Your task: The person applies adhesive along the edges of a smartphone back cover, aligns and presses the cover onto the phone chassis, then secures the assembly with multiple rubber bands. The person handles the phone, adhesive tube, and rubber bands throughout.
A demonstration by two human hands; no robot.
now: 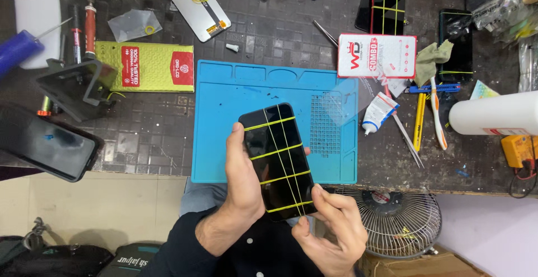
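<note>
Both hands grip a black phone (277, 162) bound with yellow bands: left hand (242, 181) wraps its edge, hiding it; right hand (330, 226) pinches the bottom corner. A yellow-green packet (144, 67) lies on the surface (269, 36).

From where I'm standing, the phone's (277, 162) back is hidden behind the left hand's (244, 184) grip. At 9 o'clock a blue tool (17, 50) runs off-frame; the white roll (493, 114) at 3 o'clock is cut off too.
</note>
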